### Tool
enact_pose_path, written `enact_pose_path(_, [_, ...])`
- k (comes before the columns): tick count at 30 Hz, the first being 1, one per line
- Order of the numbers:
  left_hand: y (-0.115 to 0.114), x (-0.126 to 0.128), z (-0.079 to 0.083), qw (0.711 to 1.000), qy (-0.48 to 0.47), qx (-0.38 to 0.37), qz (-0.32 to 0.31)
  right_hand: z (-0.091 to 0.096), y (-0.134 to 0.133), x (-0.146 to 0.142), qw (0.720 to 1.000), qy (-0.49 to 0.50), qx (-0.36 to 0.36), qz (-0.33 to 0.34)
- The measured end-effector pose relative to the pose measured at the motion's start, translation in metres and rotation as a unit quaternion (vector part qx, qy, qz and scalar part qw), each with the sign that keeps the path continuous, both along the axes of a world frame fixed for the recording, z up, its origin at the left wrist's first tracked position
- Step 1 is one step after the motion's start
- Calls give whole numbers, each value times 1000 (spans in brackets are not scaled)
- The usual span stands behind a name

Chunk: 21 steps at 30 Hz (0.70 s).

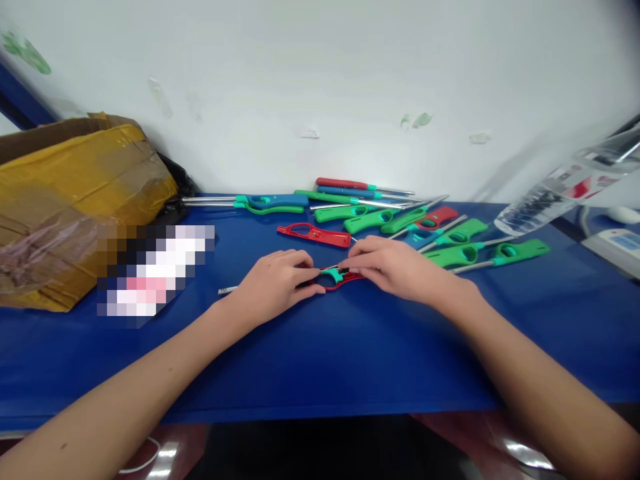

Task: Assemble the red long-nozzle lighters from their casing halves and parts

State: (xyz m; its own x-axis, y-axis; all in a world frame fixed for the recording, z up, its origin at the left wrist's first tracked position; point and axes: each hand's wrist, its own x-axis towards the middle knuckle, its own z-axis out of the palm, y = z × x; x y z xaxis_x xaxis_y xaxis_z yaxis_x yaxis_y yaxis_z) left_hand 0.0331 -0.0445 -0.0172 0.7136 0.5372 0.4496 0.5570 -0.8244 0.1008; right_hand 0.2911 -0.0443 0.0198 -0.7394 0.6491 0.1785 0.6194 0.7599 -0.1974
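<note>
A red utility lighter (343, 281) with a teal trigger lies on the blue table between my hands, its inside exposed. My left hand (280, 283) pinches its front end between fingers and thumb; a metal tube (226, 290) sticks out left of that hand. My right hand (390, 267) is closed over the handle end, fingertips pressed together at the parts behind the trigger. Whether those fingertips grip a small part is hidden. Just beyond the hands rests a loose red half shell (320, 235), apart from them.
Several green, blue and red lighters (455, 255) lie in a loose pile behind and to the right. More lighters (275, 202) lie along the wall. A taped cardboard box (75, 207) stands at left. On the right are a tilted plastic bottle (560, 187) and a white device (617, 243).
</note>
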Motion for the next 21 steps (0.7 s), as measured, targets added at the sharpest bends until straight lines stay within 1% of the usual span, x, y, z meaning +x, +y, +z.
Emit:
enact_pose_path(4, [-2,2,1,999,-9,-31,18,0,2,2,1000,15,0,16])
enact_pose_path(7, [-3,3,2,998,-11,-47,27,2,0,2,1000,10,6,15])
enact_pose_path(15, [-4,4,3,999,-12,-28,25,9,-7,-1,998,-38,50,-2])
enact_pose_path(17, [-3,4,2,999,-14,-27,25,9,-7,0,998,-43,48,-9])
enact_pose_path(21, [-3,4,2,999,-17,-26,28,8,-7,0,999,-34,21,-13])
